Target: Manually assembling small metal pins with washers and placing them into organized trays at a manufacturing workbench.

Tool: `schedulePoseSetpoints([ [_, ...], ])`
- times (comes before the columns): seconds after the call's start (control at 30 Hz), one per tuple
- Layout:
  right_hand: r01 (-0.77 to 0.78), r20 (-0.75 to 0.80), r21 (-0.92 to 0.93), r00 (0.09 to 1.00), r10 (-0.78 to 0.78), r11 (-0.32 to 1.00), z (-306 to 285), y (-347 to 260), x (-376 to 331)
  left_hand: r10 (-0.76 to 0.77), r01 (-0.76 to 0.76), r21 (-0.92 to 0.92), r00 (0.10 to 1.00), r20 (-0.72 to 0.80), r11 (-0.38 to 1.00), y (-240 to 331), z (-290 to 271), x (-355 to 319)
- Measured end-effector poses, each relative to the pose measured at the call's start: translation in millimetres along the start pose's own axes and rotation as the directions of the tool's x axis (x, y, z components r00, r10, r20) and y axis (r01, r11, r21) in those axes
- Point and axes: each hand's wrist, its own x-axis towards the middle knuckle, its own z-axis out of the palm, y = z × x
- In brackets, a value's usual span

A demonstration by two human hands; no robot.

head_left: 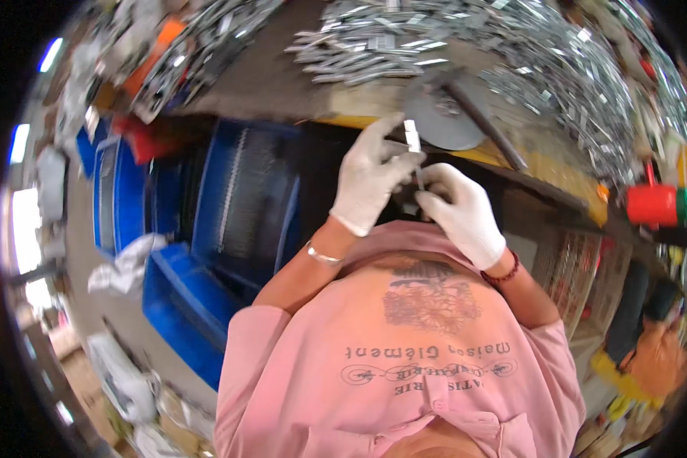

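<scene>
My left hand (pixel 368 179), in a white knit glove, closes its fingers round a small shiny metal strip (pixel 412 136). The strip's bright end stands up past the fingertips, toward the bench edge. Close beside it, my right hand (pixel 466 212), gloved the same way, has its thumb and fingers bent together at the strip's thin lower end (pixel 420 180). Both hands are in front of my body, just short of the bench. Glare and the fingers hide the strip's exact shape.
On the bench (pixel 282 84) lie heaps of metal strips (pixel 374 46). A round grey plate (pixel 443 114) with a dark bar (pixel 485 126) across it sits at the near edge. Blue bins (pixel 240 198) stand at left; a red-and-green cylinder (pixel 656 204) is at right.
</scene>
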Motion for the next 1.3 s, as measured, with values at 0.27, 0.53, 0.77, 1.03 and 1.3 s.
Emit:
schedulePoseSetpoints([
  [0.27,-0.049,0.182,-0.047,0.982,0.057,0.998,5.2,-4.5,-5.5,0.04,-0.049,-0.021,0.953,-0.3,0.999,-6.8,-80.7,-37.2],
  [0.53,-0.123,0.218,-0.036,0.967,0.128,0.992,-6.9,14.8,1.1,0.139,0.518,0.469,0.552,-0.822,0.715,-105.1,-314.8,-131.3],
  [0.77,-0.176,0.27,-0.026,0.946,0.177,0.984,0.7,14.3,1.3,-0.079,0.886,0.365,0.402,-0.912,0.287,-153.7,-410.4,-144.2],
  [1.03,-0.191,0.258,-0.033,0.947,0.193,0.981,-1.1,19.1,-1.3,-0.032,0.899,0.433,0.436,-0.899,0.063,-205.3,-431.2,-110.3],
  [1.3,-0.181,0.255,-0.032,0.95,0.183,0.983,-8.4,31.9,4.9,0.207,0.877,0.477,0.455,-0.866,0.066,-146.1,-413.3,-136.4],
])
